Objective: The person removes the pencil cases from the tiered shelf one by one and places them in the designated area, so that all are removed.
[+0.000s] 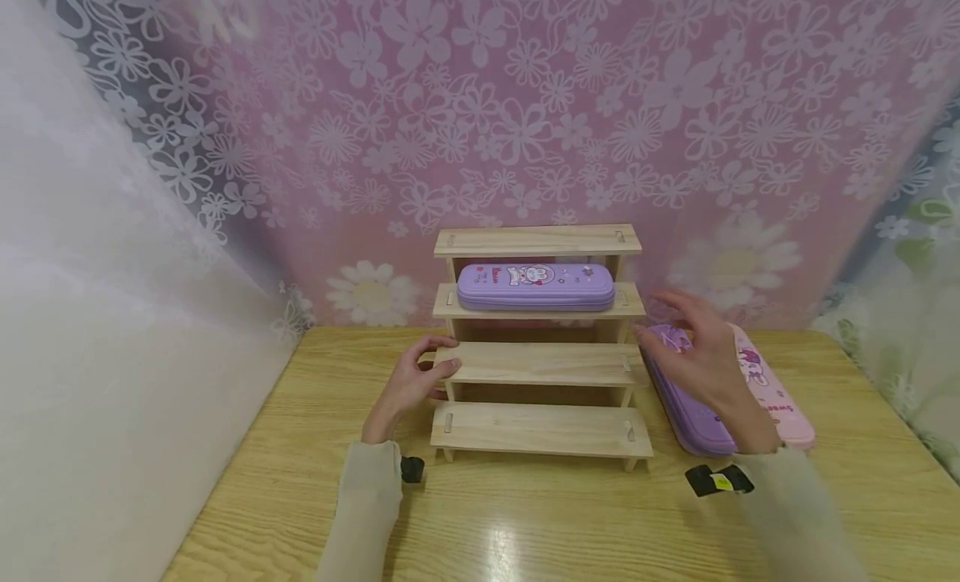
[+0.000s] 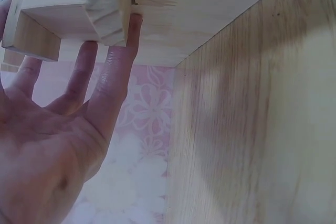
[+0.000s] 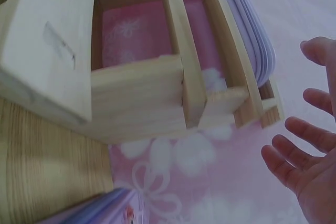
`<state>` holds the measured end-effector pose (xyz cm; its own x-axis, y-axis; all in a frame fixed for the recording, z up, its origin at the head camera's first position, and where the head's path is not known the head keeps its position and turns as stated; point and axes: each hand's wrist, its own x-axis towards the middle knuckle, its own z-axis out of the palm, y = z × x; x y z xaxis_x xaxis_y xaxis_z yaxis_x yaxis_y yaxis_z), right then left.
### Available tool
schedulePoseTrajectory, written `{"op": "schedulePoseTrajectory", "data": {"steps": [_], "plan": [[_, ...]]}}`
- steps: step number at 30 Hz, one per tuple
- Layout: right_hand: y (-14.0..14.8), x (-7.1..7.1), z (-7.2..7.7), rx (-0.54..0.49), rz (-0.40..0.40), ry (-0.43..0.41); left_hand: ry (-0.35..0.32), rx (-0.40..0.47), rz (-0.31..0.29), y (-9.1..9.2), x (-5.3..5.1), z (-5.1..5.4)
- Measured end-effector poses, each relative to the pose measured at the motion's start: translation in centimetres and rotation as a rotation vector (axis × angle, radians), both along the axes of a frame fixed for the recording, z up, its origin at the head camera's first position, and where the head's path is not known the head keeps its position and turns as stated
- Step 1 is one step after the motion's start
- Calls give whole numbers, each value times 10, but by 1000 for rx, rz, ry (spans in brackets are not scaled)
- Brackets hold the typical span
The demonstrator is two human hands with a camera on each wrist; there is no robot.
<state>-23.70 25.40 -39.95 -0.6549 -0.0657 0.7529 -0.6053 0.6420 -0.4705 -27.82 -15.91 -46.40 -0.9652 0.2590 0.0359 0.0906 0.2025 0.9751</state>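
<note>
A four-tier wooden rack (image 1: 540, 429) stands on the table; a lilac pencil case (image 1: 536, 287) lies on its second shelf from the top. At the rack's left end my left hand (image 1: 411, 382) grips the third shelf, its thumb over the top; in the left wrist view the fingers of this hand (image 2: 58, 124) touch the wood from beside and below. My right hand (image 1: 705, 361) is held off the rack's right side, over a purple case (image 1: 686, 411), fingers spread and holding nothing. The right wrist view has this hand (image 3: 310, 161) apart from the rack (image 3: 142, 93).
Beside the purple case, a pink case (image 1: 783, 411) lies on the wooden table (image 1: 300, 499) at the right. A pink flowered cloth (image 1: 525, 107) hangs behind the rack, and a pale white surface (image 1: 112, 315) rises along the table's left edge.
</note>
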Motion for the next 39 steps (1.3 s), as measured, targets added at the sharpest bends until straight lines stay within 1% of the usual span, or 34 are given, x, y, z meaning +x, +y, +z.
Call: {"op": "schedulePoseTrajectory", "data": {"steps": [2,9,14,20,26,30,33,36,39], "plan": [[-5,-3,1,-1,6,-5,1,1,-1,0,0,-1],[-18,-16,6,-2,80,9,6,2,-2,0,-2,-3],[-27,-25,10,-8,95,13,11,2,-4,-1,-2,-3],[-36,-36,11,7,104,25,14,6,1,0,-2,-3],[-39,-44,8,43,63,-25,8,18,3,0,-2,-5],[-39,-46,7,92,26,-51,11,23,-6,1,-1,-6],[-40,-48,6,118,25,-71,18,28,-6,1,-1,-5],[-41,-49,7,107,37,-117,20,31,-4,0,-1,-4],[-44,-51,8,86,43,-190,18,36,-6,0,-1,-4]]}}
